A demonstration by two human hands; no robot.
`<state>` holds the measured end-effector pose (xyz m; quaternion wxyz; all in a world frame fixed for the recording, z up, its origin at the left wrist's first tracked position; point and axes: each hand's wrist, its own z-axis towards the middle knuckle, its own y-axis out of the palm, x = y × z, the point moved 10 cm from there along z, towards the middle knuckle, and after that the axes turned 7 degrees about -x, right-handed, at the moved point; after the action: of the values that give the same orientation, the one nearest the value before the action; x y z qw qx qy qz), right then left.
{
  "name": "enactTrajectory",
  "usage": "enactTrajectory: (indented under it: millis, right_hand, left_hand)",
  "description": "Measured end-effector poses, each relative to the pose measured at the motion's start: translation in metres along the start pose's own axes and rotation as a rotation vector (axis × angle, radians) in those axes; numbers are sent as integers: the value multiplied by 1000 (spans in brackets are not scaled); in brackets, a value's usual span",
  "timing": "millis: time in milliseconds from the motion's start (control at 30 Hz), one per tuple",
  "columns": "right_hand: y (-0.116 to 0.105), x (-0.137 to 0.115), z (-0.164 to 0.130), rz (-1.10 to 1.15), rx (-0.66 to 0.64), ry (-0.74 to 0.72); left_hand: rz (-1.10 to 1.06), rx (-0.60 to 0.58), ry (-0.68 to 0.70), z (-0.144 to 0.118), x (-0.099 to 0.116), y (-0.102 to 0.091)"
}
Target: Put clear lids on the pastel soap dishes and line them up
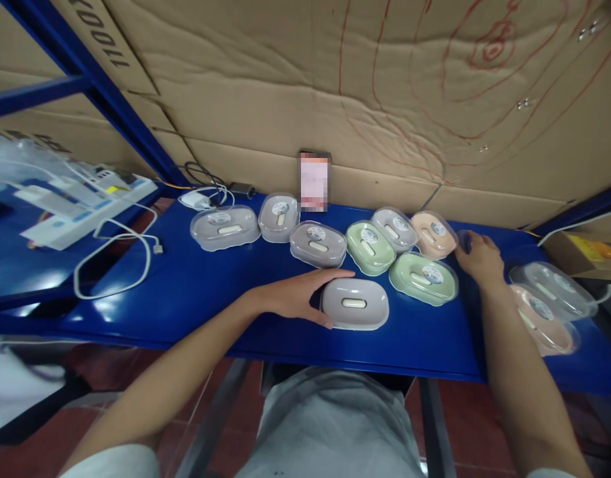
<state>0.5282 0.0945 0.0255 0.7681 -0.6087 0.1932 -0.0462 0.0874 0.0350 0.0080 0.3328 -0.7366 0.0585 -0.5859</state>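
Observation:
A grey oval soap dish point(365, 317) with a pale oblong piece in its middle lies uncovered near the table's front. My left hand point(295, 297) grips its left end, thumb at the near side and fingers along the far side. Farther right, my right hand point(481, 257) is curled round a clear plastic piece point(463, 240), seemingly a lid, mostly hidden by the fingers. Just left of that hand sits a peach soap dish point(434, 236) under a clear cover. A covered green soap dish point(424, 279) stands between my two hands.
Several more covered dishes, such as a grey one point(226, 228), line the back of the blue table point(186, 292). Covered dishes point(547, 318) also lie beyond my right forearm. A phone-like screen point(314, 182) leans on the cardboard wall. White cables and a power strip point(86, 212) are left.

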Motion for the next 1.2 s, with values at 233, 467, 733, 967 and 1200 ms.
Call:
enactTrajectory:
  millis: [233,467,733,967,1200]
  right_hand:
    - [-86,-111,-74,247,366,-497]
    - [-27,-244,-186,236,-125,-1174]
    - [-7,-255,-205,254,-251,-1255]
    - [2,-268,-221,281,-208,-1335]
    - [10,-271,-234,128,-121,-1413]
  left_hand:
    - [-11,105,35,0,2,-8]
    - [-32,134,32,-3,-9,-10]
    - [58,123,47,-6,-4,-10]
    - [93,104,14,-6,-5,-9]
    - [83,56,30,-9,-7,-7]
